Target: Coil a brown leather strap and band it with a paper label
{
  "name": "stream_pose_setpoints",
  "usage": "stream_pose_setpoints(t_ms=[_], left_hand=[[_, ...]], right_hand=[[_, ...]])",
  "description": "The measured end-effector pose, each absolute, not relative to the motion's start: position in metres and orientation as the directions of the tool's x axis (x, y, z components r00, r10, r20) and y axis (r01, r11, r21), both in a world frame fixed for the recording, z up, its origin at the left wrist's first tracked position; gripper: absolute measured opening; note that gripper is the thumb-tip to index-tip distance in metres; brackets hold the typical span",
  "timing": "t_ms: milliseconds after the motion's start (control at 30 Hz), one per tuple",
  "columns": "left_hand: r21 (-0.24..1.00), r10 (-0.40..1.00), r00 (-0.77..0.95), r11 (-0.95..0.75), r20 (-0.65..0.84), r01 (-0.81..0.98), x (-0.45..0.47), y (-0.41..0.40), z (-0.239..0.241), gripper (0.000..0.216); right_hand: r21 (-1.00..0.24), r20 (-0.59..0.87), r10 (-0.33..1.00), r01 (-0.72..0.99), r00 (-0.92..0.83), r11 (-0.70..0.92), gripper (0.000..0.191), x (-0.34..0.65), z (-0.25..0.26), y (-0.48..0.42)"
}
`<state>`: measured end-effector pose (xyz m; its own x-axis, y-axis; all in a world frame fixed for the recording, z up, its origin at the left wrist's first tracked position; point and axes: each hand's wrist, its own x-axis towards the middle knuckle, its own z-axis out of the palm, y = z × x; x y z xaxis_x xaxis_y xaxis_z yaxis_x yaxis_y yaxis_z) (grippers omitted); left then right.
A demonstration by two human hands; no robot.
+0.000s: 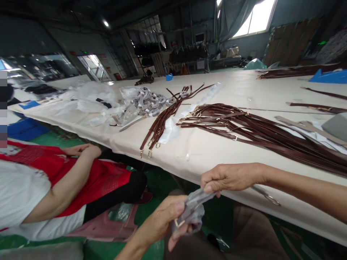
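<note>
Between my two hands, just off the table's front edge, is a bundle in thin translucent plastic wrap (195, 213), with a gold buckle showing through it. My left hand (166, 216) grips the lower part of the bundle, thumb on top and fingers beneath. Above and to the right, my right hand (230, 177) pinches the upper end of the plastic. Brown leather straps (257, 130) with gold clasps lie on the table behind my right hand. A smaller bunch of brown straps (165, 122) hangs its clips near the front edge.
A long cream-covered table (189, 159) runs across the view. Wrapped bundles (149, 101) and loose plastic sheets (92, 97) are heaped at its left. A person in a red apron (89, 180) sits close at my left. Under my right forearm is a metal ring (272, 200).
</note>
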<state>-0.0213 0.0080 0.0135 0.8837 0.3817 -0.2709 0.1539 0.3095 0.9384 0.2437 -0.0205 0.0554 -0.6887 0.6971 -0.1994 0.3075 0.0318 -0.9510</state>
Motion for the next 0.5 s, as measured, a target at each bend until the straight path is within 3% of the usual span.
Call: stream_pose_setpoints(t_ms=[100, 233, 300, 400, 500], left_hand=[[0.84, 0.537, 0.825, 0.52, -0.179, -0.156, -0.014, 0.002, -0.001, 0.061], [0.551, 0.638, 0.745, 0.699, -0.192, -0.456, 0.0, 0.001, -0.001, 0.06], [0.424, 0.663, 0.719, 0.724, -0.209, -0.544, 0.006, 0.004, 0.006, 0.069], [0.275, 0.729, 0.651, 0.683, -0.211, -0.676, 0.011, 0.012, 0.018, 0.072], [0.249, 0.792, 0.586, 0.61, -0.171, -0.752, 0.018, 0.022, 0.027, 0.065]], right_hand=[[-0.973, -0.101, 0.853, 0.23, -0.513, 0.023, 0.044, 0.228, 0.037, -0.023], [-0.998, 0.014, 0.989, 0.064, -0.148, 0.023, 0.049, 0.195, 0.003, -0.03], [-1.0, 0.028, 0.99, -0.003, -0.139, 0.028, 0.045, 0.185, -0.009, -0.036], [-0.998, 0.032, 0.974, 0.043, -0.226, 0.043, 0.039, 0.181, -0.018, -0.044], [-0.997, 0.041, 0.973, 0.06, -0.227, 0.056, 0.04, 0.182, -0.021, -0.045]])
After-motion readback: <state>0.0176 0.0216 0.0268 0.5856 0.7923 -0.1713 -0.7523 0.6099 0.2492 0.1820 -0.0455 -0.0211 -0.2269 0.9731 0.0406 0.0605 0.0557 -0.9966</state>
